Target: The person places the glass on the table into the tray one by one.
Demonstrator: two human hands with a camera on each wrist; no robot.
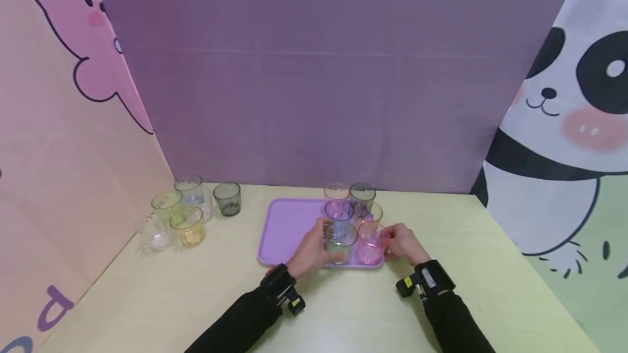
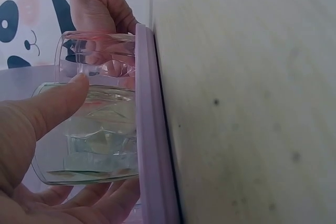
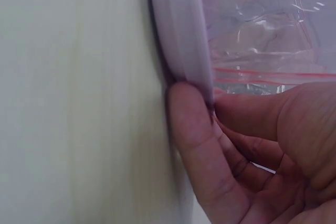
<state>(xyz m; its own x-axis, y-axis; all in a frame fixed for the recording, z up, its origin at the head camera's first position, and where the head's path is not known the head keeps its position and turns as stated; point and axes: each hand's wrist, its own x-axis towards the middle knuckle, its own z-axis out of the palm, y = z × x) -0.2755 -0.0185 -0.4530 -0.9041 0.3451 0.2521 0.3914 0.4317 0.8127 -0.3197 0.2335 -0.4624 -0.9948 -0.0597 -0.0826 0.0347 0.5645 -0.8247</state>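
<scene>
My left hand point(image 1: 314, 249) grips a pale green glass point(image 1: 340, 236) on the front part of a purple tray point(image 1: 289, 227). In the left wrist view its thumb lies on one side of that glass, with the other fingers on the opposite side. My right hand point(image 1: 404, 244) pinches the tray's rim point(image 3: 181, 30) at the front right corner, beside a pink glass point(image 1: 371, 249). Behind these two stand a blue glass point(image 1: 338, 210), an amber glass point(image 1: 376, 214), a red-rimmed pink glass point(image 1: 336, 192) and a dark grey glass point(image 1: 362, 192), partly overlapping.
Left of the tray, on the pale table point(image 1: 196, 298), several more glasses stand grouped, including a yellow glass point(image 1: 188, 227) and a light green glass point(image 1: 167, 203). A grey glass point(image 1: 227, 199) stands just right of them. A purple backdrop point(image 1: 319, 97) rises behind the table.
</scene>
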